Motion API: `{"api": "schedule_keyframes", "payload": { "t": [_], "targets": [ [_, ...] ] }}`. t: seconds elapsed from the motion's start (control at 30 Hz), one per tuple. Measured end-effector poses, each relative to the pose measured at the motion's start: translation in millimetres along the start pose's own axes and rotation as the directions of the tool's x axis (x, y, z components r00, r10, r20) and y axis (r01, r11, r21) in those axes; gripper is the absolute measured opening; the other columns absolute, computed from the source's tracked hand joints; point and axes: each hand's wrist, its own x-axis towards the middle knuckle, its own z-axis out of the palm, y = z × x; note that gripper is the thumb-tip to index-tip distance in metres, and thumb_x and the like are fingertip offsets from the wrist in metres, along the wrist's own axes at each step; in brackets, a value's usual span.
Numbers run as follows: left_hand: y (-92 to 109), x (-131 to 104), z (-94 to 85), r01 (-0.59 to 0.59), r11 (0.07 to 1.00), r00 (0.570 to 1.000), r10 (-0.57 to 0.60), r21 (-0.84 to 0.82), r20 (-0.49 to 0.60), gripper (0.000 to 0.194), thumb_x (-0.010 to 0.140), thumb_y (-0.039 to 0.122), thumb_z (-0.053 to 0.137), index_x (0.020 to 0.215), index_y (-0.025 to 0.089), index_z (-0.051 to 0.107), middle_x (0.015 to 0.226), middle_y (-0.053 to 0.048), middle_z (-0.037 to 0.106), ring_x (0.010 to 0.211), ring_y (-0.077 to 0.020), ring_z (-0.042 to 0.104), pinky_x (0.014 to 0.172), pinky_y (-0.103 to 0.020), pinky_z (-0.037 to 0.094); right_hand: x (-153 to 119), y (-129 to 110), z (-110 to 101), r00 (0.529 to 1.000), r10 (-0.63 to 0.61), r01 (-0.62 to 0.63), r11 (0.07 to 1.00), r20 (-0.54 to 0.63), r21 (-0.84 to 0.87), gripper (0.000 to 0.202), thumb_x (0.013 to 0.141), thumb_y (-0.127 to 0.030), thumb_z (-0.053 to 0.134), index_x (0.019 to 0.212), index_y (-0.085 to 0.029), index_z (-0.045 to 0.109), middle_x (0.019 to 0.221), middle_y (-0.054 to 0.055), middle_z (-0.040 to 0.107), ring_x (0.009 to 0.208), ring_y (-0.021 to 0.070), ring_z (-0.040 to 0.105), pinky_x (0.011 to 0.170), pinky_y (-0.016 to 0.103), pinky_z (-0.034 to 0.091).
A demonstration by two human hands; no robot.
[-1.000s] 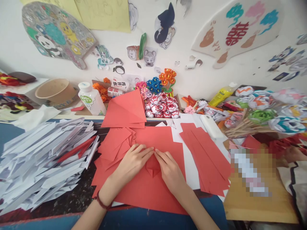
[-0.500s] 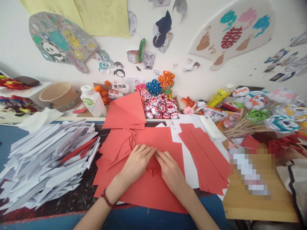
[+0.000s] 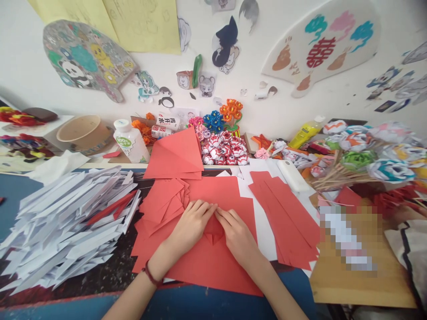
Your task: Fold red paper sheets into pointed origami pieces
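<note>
Both hands meet at the fingertips over a small folded piece of red paper [image 3: 213,230], its lower point showing between them. My left hand [image 3: 197,218], with a dark red band at the wrist, presses its closed fingers on the paper's upper left edge. From the other side my right hand [image 3: 234,226] pinches the upper right edge; the fingertips hide the top. Beneath lies a large red sheet [image 3: 213,275]. Folded red pieces [image 3: 163,200] overlap by my left hand, and red strips [image 3: 287,218] lie on white paper to the right.
Folded white paper strips [image 3: 73,222] cover the left side. Behind stand a white bottle [image 3: 131,141], red square sheets [image 3: 175,155] and red-and-white paper flowers [image 3: 225,149]. A white phone-like object [image 3: 293,175] lies at the back right. Paper flowers on sticks [image 3: 336,171] spread at far right.
The hands stay on the folded red paper with only a very slight shift of the fingers. The view has moved a little; nothing else visibly differs.
</note>
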Motion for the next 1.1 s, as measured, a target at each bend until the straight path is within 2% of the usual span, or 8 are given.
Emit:
{"api": "schedule_keyframes", "payload": {
  "t": [0.13, 0.27, 0.43, 0.57, 0.7, 0.77, 0.9, 1.1],
  "targets": [
    [1.6, 1.0, -0.3, 0.007, 1.0, 1.0, -0.007, 0.019, 0.017, 0.039, 0.095, 0.01, 0.037, 0.131, 0.015, 0.051, 0.107, -0.01, 0.058, 0.097, -0.0231, 0.048, 0.085, -0.038, 0.041, -2.4, -0.5, -2.7, 1.0, -0.001, 0.002, 1.0, 0.017, -0.028, 0.062, 0.078, 0.01, 0.03, 0.132, -0.006, 0.054, 0.129, 0.012, 0.061, 0.109, 0.0247, 0.056, 0.097, 0.042, 0.052],
    [1.9, 1.0, 0.7, 0.013, 0.999, 0.999, -0.015, 0.043, 0.035, 0.04, 0.093, 0.008, 0.04, 0.131, 0.015, 0.051, 0.109, -0.009, 0.058, 0.101, -0.024, 0.048, 0.092, -0.042, 0.037, -9.8, -0.9, -9.1, 0.997, 0.016, -0.011, 0.998, 0.07, -0.063, 0.064, 0.082, 0.007, 0.03, 0.142, -0.01, 0.043, 0.14, 0.01, 0.053, 0.091, 0.0233, 0.055, 0.085, 0.041, 0.055],
    [1.0, 0.1, 2.9, 0.007, 0.999, 0.999, -0.009, 0.049, 0.046, 0.044, 0.09, 0.004, 0.04, 0.132, 0.015, 0.049, 0.109, -0.01, 0.059, 0.102, -0.0247, 0.048, 0.092, -0.044, 0.035, -21.8, 0.7, -18.0, 0.996, 0.014, -0.008, 0.998, 0.094, -0.068, 0.064, 0.083, 0.008, 0.03, 0.142, -0.01, 0.043, 0.139, 0.011, 0.054, 0.088, 0.0237, 0.052, 0.077, 0.04, 0.054],
    [0.0, -1.3, 3.6, 0.001, 0.999, 0.999, -0.002, 0.041, 0.035, 0.045, 0.089, 0.003, 0.04, 0.133, 0.015, 0.049, 0.11, -0.01, 0.06, 0.103, -0.0244, 0.048, 0.094, -0.044, 0.034, -25.4, 3.6, -22.3, 0.995, 0.052, -0.056, 0.997, 0.085, 0.045, 0.061, 0.086, 0.006, 0.029, 0.143, -0.013, 0.042, 0.133, 0.01, 0.058, 0.086, 0.0226, 0.051, 0.078, 0.04, 0.054],
    [-0.4, -3.7, 0.6, 0.016, 1.0, 1.0, -0.016, 0.012, 0.008, 0.053, 0.089, 0.002, 0.037, 0.139, 0.017, 0.043, 0.108, -0.01, 0.062, 0.103, -0.0235, 0.05, 0.097, -0.045, 0.031, -13.8, 6.7, -19.5, 0.985, 0.159, -0.169, 0.965, 0.067, 0.198, 0.05, 0.092, -0.001, 0.034, 0.137, -0.016, 0.048, 0.118, 0.009, 0.064, 0.094, 0.0216, 0.052, 0.085, 0.037, 0.053],
    [0.0, -4.5, -2.3, 0.041, 0.999, 0.999, -0.041, -0.001, 0.007, 0.06, 0.088, 0.0, 0.035, 0.145, 0.018, 0.035, 0.105, -0.009, 0.063, 0.101, -0.0227, 0.051, 0.098, -0.046, 0.03, -4.9, 8.2, -15.4, 0.985, 0.165, -0.171, 0.974, 0.051, 0.15, 0.052, 0.09, 0.002, 0.033, 0.135, -0.016, 0.051, 0.119, 0.01, 0.061, 0.101, 0.0237, 0.051, 0.09, 0.042, 0.051],
    [1.1, -4.9, -6.6, 0.08, 0.997, 0.997, -0.08, -0.009, 0.013, 0.065, 0.09, 0.002, 0.032, 0.151, 0.019, 0.02, 0.104, -0.008, 0.065, 0.101, -0.0221, 0.052, 0.098, -0.044, 0.03, 5.4, 10.8, -7.2, 0.99, 0.113, -0.118, 0.992, 0.089, 0.044, 0.06, 0.082, 0.007, 0.033, 0.134, -0.013, 0.053, 0.117, 0.013, 0.058, 0.101, 0.0261, 0.051, 0.087, 0.045, 0.051],
    [1.6, -5.6, -6.3, 0.08, 0.996, 0.997, -0.08, 0.023, 0.001, 0.065, 0.091, 0.003, 0.035, 0.152, 0.017, 0.018, 0.104, -0.008, 0.067, 0.103, -0.0222, 0.051, 0.098, -0.043, 0.03, 2.6, 13.1, -5.2, 0.992, 0.082, -0.084, 0.996, 0.096, 0.015, 0.063, 0.077, 0.009, 0.035, 0.132, -0.015, 0.056, 0.121, 0.013, 0.057, 0.102, 0.027, 0.049, 0.087, 0.045, 0.049]
  ]
}}
